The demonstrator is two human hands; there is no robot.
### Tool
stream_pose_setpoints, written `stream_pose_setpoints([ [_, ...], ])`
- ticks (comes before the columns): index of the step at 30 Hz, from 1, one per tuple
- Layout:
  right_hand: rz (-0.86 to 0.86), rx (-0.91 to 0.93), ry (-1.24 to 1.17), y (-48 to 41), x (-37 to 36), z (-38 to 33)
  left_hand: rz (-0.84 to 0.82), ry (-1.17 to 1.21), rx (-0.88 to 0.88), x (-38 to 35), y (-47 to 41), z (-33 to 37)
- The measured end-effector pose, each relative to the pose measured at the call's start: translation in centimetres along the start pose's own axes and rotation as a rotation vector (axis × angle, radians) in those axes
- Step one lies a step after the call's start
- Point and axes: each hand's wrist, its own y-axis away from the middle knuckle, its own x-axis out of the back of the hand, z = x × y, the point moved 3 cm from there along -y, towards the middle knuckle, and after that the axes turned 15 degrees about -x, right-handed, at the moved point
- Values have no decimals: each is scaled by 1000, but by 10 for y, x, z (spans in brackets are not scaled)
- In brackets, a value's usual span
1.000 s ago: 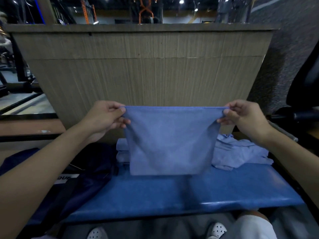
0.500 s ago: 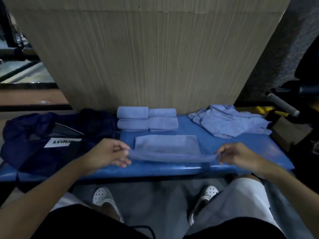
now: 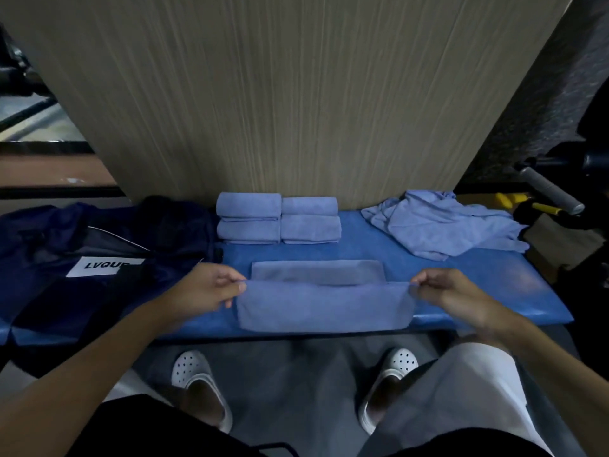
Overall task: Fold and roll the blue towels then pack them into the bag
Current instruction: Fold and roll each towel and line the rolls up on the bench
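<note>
A blue towel (image 3: 324, 306) lies partly on the blue bench (image 3: 461, 278), its near half folded over and lifted at the top edge. My left hand (image 3: 211, 288) pinches its left corner and my right hand (image 3: 445, 290) pinches its right corner. Several rolled blue towels (image 3: 278, 222) are stacked in two columns at the back of the bench, against the wooden panel. A loose heap of unfolded blue towels (image 3: 445, 224) lies at the back right. The dark navy bag (image 3: 82, 255) with a white label sits on the left end of the bench.
A tall wooden panel (image 3: 290, 94) stands right behind the bench. Gym equipment with a grey grip (image 3: 550, 189) and yellow parts is at the far right. My knees and white clogs (image 3: 194, 380) are under the bench's front edge.
The towel, held up in the air a second ago, has been lowered onto the bench. Both hands still pinch its corners, and its near half now lies folded over above the front edge.
</note>
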Motion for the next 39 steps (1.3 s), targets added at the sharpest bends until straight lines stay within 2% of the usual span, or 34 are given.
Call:
stream_pose_setpoints([
  [6,217,-24,-152,-68,-21,16,191,11,15,-11,-46,-32],
  [10,326,-22,-97,-108,-31,27,261,-33,70,-21,-74,-58],
  [14,422,14,0,-130,-37,28,294,-219,35,-25,-92,-71],
  [18,496,37,147,-137,-42,26,341,-274,-4,-26,-99,-88],
  [34,547,-4,226,-137,-48,18,392,-380,-30,-33,-102,-89],
  [36,634,91,369,-128,-51,14,421,-503,-119,-32,-97,-78],
  [39,678,275,689,-107,-67,6,424,-812,-460,-38,-91,-54],
])
